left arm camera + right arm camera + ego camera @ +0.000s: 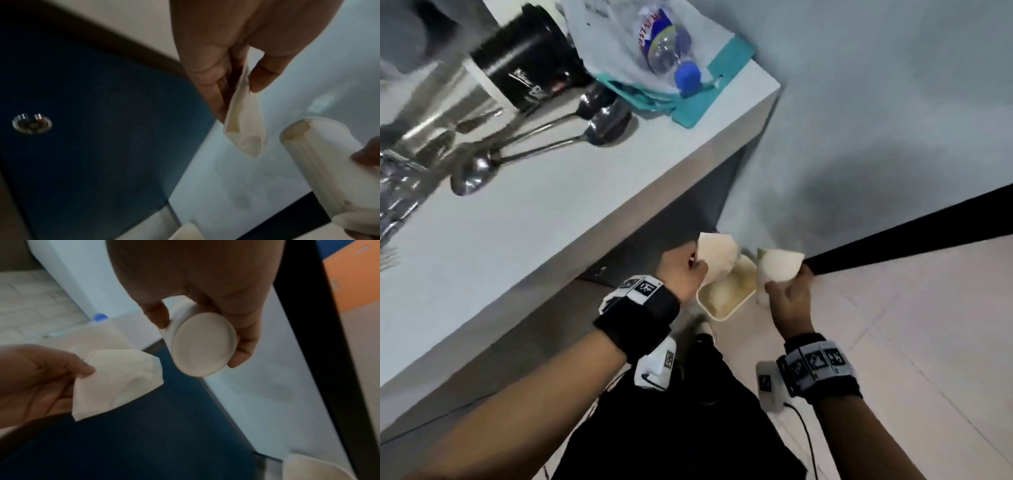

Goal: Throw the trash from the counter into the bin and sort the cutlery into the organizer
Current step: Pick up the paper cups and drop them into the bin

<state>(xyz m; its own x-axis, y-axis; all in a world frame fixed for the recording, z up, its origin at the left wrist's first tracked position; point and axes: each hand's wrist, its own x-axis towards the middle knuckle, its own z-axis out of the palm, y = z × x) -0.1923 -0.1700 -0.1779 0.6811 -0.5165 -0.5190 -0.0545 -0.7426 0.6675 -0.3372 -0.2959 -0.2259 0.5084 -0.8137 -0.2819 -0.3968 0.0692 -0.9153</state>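
Napkin (pixel 245 123) pinched between fingers (pixel 265 76), seemingly.

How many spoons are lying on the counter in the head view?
3 that I can make out: two long-handled spoons with bowls near the black canister, and one nearer the left edge. Blur and metal clutter at far left may hide more.
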